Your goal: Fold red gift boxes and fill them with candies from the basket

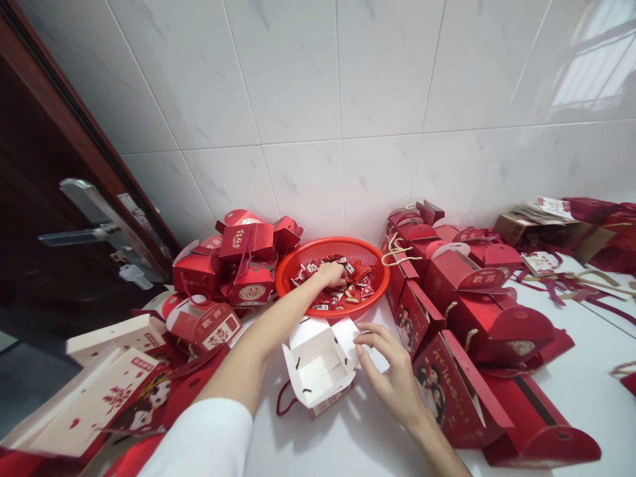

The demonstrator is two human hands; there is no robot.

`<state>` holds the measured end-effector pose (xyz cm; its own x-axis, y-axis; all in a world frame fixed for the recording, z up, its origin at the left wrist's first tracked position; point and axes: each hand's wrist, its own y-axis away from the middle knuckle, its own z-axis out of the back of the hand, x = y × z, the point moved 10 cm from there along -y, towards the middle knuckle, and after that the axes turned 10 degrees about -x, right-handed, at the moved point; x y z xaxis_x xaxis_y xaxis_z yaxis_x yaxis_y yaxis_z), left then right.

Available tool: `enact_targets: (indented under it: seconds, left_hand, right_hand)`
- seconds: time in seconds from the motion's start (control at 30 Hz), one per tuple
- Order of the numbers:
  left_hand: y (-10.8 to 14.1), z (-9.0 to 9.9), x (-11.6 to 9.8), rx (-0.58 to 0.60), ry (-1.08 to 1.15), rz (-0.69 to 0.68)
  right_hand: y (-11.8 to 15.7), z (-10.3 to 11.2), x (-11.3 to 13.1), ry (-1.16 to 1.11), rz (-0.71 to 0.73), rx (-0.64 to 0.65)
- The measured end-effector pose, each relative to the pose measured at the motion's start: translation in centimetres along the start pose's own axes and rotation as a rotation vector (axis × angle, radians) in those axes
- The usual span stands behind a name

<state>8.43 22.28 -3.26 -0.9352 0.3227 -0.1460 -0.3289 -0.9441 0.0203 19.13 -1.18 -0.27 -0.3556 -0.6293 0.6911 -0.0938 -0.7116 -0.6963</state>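
One pale tiled wall (298,73) fills the back; a dark door (30,152) stands at the left; before the wall lies a white tabletop (278,454). Many red boxes (460,271) crowd the right side of it, most folded into shape, some with cords looped at the side; more folded boxes (247,240) are heaped at the left, with cream boxes (124,391) nearer the camera; what any of these contain cannot be told. Between the two groups sits a red basket (381,281), close to the wall; just in front of it, on the tabletop, is an open box (320,374), its white inside facing up, its flaps spread; by the look of it, this one is shaped but neither filled nor closed, since no sweets show in it. The right hand (390,371) is at the open box's right flap, thumb and forefinger curved close together at its edge; whether they pinch it I cannot tell. The left hand (332,273) reaches into the basket among wrapped sweets (368,290) and a few peanuts (350,298); its fingertips are hidden, so its grip cannot be told.
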Motion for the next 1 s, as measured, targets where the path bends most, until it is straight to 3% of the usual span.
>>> enact_targets:
  seconds: [0.1,0.23,0.43,0.53,0.67,0.73,0.83,1.0]
  left_hand:
    - [0.0,0.9,-0.1,0.0,0.11,-0.026]
    - [1.2,3.8,-0.3,0.031,0.305,-0.085]
    - [6.1,8.0,-1.9,0.186,0.65,-0.153]
    - [10.3,7.6,-3.6,0.384,0.668,-0.212]
    - [15.5,5.3,-4.7,0.54,0.396,-0.251]
    - [17.0,4.5,-4.9,0.521,0.275,-0.262]
    - [18.0,4.2,-5.4,0.396,0.162,-0.296]
    - [18.7,5.0,-5.6,0.269,0.19,-0.281]
  right_hand:
    - [0.0,0.1,0.0,0.003,-0.005,-0.002]
    - [0.0,0.3,0.0,0.004,-0.016,-0.021]
    - [0.1,0.2,-1.0,0.04,-0.054,-0.023]
    - [0.3,-0.3,-1.5,0.029,-0.075,0.026]
    - [0.4,-0.7,-1.8,0.005,-0.083,0.054]
    - [0.4,-0.8,-1.7,-0.012,-0.087,0.053]
    - [0.3,-0.8,-1.6,-0.039,-0.091,0.047]
    - [0.2,-0.7,-1.5,-0.066,-0.103,0.037]
